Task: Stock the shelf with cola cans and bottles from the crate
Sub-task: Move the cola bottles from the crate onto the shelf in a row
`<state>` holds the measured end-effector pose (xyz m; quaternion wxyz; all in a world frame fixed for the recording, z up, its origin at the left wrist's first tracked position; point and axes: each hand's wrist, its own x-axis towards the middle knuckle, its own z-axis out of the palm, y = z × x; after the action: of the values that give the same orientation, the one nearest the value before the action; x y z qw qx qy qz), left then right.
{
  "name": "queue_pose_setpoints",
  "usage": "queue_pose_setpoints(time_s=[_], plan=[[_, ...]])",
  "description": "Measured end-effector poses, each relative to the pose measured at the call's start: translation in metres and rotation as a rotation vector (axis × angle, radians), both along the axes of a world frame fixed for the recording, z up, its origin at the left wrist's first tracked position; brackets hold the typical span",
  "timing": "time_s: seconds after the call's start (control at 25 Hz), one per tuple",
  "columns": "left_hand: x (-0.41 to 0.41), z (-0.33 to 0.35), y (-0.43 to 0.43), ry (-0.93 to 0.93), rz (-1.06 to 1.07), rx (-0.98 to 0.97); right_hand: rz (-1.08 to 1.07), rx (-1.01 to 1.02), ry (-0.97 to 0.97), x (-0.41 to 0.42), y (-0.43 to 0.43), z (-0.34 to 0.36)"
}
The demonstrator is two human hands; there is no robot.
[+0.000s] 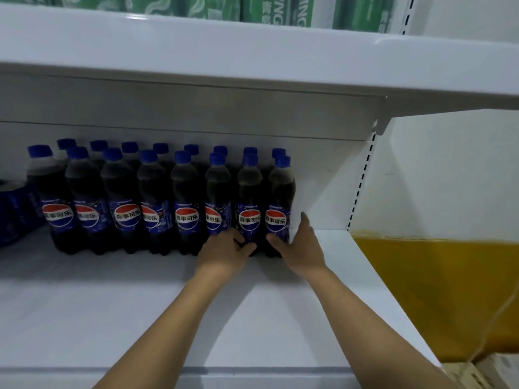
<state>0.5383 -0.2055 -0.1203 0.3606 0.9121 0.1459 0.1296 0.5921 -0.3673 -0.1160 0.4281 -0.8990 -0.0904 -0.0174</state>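
1. White store shelving fills the view: a lower shelf [112,304] carries two rows of Pepsi cola bottles [126,197] with blue caps, set back against the rear panel under an upper shelf [196,51].
2. Both bare forearms reach in from the lower edge, level with the lower shelf.
3. Left hand [227,251]: back facing up, fingers curled round the base of the second bottle from the right [249,192] in the front row. Its fingertips are hidden between the bottles.
4. Right hand [300,248]: thumb [271,238] on the front of the rightmost front bottle [281,192], fingers [305,220] running up its right side, so the base is clasped between them.
5. Both bottles stand upright on the lower shelf, touching their neighbours.
6. Rear-row bottles show mostly as caps [160,148]; their labels are covered.
7. A blue can pack [12,211] is cut off at the left edge.
8. Green cartons [269,9] on the upper shelf are cropped; their print is only partly readable.
9. A yellow surface [435,290] lies beyond the shelf's right end; what it is cannot be told.
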Motion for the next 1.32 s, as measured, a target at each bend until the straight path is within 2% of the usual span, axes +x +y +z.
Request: queue_pose_setpoints(time_s=[0.16,0.4,0.76,1.08,1.32], plan=[[-0.030,0.002,-0.007,-0.142,-0.098,-0.307,-0.046,0.197,-0.123,-0.048,-0.007,-0.001],[-0.067,0.009,-0.019,-0.239,-0.270,-0.373,-0.050,0.303,-0.142,-0.091,-0.019,0.004],[-0.068,-0.001,-0.063,-0.180,-0.500,-0.557,-0.306,0.310,-0.188,-0.119,-0.056,-0.008],[-0.082,-0.006,-0.163,-0.085,-0.700,-0.514,-0.543,0.301,-0.230,-0.167,-0.158,-0.028],[-0.110,-0.014,-0.288,-0.053,-0.863,-0.468,-0.750,0.412,-0.215,-0.231,-0.273,-0.042]])
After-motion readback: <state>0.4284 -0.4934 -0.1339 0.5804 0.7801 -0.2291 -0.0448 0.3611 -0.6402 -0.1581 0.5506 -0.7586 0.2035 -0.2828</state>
